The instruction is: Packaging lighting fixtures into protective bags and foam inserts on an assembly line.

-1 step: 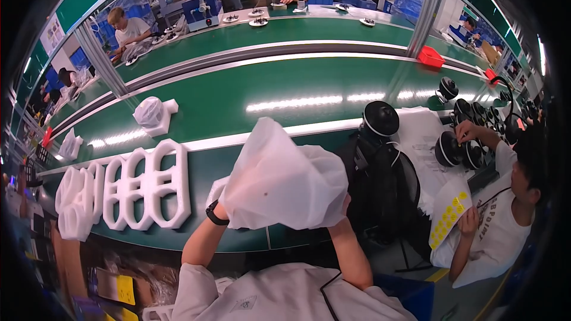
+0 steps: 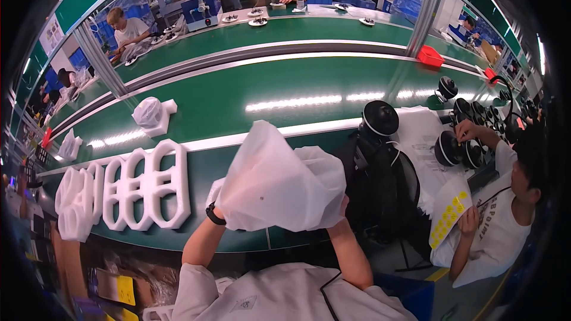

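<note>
A translucent white bag (image 2: 279, 184) is held up in front of me, its top rising to a crumpled peak. Behind its left side is my left hand (image 2: 221, 205), with a black band on the wrist; a faint pinkish shape shows through the film there. My right hand (image 2: 344, 207) is at the bag's right edge, only a sliver of it showing. Both hands seem closed on the bag, though the film covers most fingers. Whether anything is inside the bag cannot be made out. A white foam piece (image 2: 214, 189) peeks out beside its left edge.
White foam frames (image 2: 169, 184) stand in a row at left. A wrapped item in foam (image 2: 151, 114) sits on the green belt. To the right are a black backpack (image 2: 380, 184), a black domed unit (image 2: 380, 117) and a co-worker (image 2: 499, 220) holding a yellow sticker sheet (image 2: 447, 220).
The bag has shifted slightly left, and its peak has dropped a little. My hands have moved slightly with it.
</note>
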Action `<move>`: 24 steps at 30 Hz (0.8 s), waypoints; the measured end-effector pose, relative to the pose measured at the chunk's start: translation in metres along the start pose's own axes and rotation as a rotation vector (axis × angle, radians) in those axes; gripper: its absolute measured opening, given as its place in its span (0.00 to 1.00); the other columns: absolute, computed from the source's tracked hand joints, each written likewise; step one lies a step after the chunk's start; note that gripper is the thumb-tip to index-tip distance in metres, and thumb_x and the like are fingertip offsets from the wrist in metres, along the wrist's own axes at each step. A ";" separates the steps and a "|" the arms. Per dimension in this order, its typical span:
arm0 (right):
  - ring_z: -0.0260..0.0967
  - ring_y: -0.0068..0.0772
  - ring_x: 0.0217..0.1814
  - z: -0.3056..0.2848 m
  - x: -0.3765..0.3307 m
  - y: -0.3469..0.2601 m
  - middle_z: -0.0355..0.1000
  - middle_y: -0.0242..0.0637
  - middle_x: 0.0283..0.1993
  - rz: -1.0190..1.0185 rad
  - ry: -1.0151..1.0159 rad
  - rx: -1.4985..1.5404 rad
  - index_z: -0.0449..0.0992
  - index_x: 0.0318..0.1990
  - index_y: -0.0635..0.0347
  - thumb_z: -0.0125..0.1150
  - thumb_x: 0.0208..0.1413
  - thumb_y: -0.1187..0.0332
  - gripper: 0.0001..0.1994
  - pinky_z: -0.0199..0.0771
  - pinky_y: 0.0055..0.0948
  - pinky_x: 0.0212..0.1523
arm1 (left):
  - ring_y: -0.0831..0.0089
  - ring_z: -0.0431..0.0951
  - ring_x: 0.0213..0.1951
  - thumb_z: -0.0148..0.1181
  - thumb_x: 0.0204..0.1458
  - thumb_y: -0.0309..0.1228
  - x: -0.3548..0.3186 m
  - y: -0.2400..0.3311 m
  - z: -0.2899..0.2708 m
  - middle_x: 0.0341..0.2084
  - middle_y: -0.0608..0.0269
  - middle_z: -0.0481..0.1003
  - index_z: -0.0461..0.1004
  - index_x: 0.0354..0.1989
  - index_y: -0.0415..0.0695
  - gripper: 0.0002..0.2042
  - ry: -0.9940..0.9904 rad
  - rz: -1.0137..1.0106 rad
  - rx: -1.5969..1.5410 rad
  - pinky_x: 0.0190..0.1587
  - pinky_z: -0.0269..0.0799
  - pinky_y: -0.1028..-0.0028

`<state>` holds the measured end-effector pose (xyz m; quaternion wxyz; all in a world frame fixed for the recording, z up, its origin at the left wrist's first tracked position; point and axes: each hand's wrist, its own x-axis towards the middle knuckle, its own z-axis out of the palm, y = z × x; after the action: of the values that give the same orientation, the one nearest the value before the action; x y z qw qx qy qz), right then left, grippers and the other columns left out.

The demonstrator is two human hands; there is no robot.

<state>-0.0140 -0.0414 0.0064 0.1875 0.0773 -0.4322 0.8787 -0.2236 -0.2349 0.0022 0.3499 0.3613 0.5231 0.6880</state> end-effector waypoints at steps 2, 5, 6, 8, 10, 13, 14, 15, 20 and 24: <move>0.46 0.49 0.79 0.005 0.003 0.005 0.47 0.39 0.79 -0.001 -0.020 0.036 0.45 0.77 0.47 0.43 0.47 0.18 0.56 0.51 0.54 0.75 | 0.69 0.71 0.59 0.65 0.56 0.35 -0.004 -0.006 -0.001 0.61 0.56 0.69 0.64 0.66 0.40 0.30 0.061 -0.225 -0.502 0.60 0.69 0.68; 0.47 0.49 0.79 -0.001 -0.002 0.026 0.48 0.38 0.78 -0.006 0.107 0.161 0.47 0.76 0.46 0.43 0.48 0.19 0.55 0.52 0.55 0.75 | 0.68 0.74 0.55 0.65 0.55 0.35 -0.013 0.066 0.046 0.57 0.54 0.72 0.66 0.64 0.38 0.28 0.062 -0.105 -0.279 0.57 0.71 0.68; 0.48 0.50 0.78 -0.003 -0.003 0.033 0.48 0.38 0.78 -0.001 0.241 0.250 0.48 0.76 0.46 0.44 0.48 0.20 0.54 0.53 0.55 0.74 | 0.67 0.75 0.52 0.64 0.55 0.34 -0.017 0.104 0.065 0.53 0.53 0.74 0.68 0.62 0.36 0.27 0.043 0.138 0.196 0.56 0.71 0.68; 0.47 0.50 0.79 -0.002 0.001 0.036 0.48 0.38 0.78 0.008 0.221 0.231 0.48 0.76 0.46 0.44 0.48 0.20 0.54 0.53 0.56 0.74 | 0.68 0.75 0.48 0.63 0.54 0.33 -0.008 0.136 0.075 0.49 0.50 0.76 0.69 0.58 0.34 0.25 -0.043 0.108 0.382 0.54 0.71 0.69; 0.47 0.51 0.79 0.000 0.001 0.036 0.47 0.39 0.79 0.022 0.198 0.196 0.48 0.76 0.45 0.44 0.48 0.19 0.55 0.52 0.57 0.74 | 0.68 0.74 0.44 0.62 0.54 0.32 -0.011 0.141 0.073 0.45 0.48 0.77 0.70 0.55 0.31 0.23 -0.128 0.069 0.567 0.52 0.71 0.70; 0.46 0.52 0.79 0.006 -0.001 0.031 0.46 0.39 0.79 0.043 0.164 0.143 0.47 0.76 0.44 0.44 0.47 0.19 0.55 0.51 0.59 0.74 | 0.67 0.71 0.39 0.60 0.52 0.28 -0.023 0.135 0.068 0.40 0.46 0.77 0.71 0.48 0.30 0.18 -0.082 0.148 0.528 0.49 0.70 0.69; 0.45 0.53 0.79 0.008 -0.002 0.028 0.45 0.39 0.79 0.047 0.156 0.122 0.47 0.76 0.43 0.44 0.47 0.19 0.55 0.50 0.60 0.74 | 0.70 0.72 0.37 0.61 0.53 0.29 -0.021 0.134 0.068 0.38 0.49 0.78 0.72 0.48 0.30 0.17 -0.084 0.187 0.559 0.47 0.71 0.70; 0.45 0.53 0.79 0.010 -0.003 0.025 0.45 0.40 0.79 0.051 0.149 0.101 0.47 0.76 0.43 0.44 0.47 0.19 0.55 0.50 0.61 0.74 | 0.73 0.72 0.35 0.61 0.53 0.29 -0.020 0.133 0.067 0.37 0.52 0.79 0.73 0.47 0.30 0.16 -0.085 0.227 0.590 0.44 0.72 0.72; 0.43 0.55 0.80 0.016 -0.007 0.011 0.43 0.41 0.80 0.077 0.095 0.008 0.46 0.77 0.41 0.44 0.45 0.18 0.56 0.48 0.64 0.74 | 0.84 0.72 0.30 0.59 0.57 0.26 -0.025 0.141 0.057 0.31 0.64 0.80 0.78 0.45 0.33 0.11 0.126 -0.168 0.453 0.34 0.71 0.78; 0.56 0.43 0.75 0.031 -0.002 -0.012 0.55 0.42 0.75 -0.292 0.003 -1.399 0.52 0.74 0.53 0.53 0.68 0.56 0.31 0.59 0.44 0.73 | 0.81 0.78 0.31 0.58 0.60 0.23 -0.034 0.149 0.026 0.29 0.64 0.80 0.80 0.44 0.33 0.08 0.243 0.045 0.365 0.34 0.73 0.81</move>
<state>-0.0084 -0.0592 0.0338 0.3094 -0.0055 -0.8796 0.3614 -0.1996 -0.2828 0.1480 0.1980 0.3447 0.6690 0.6280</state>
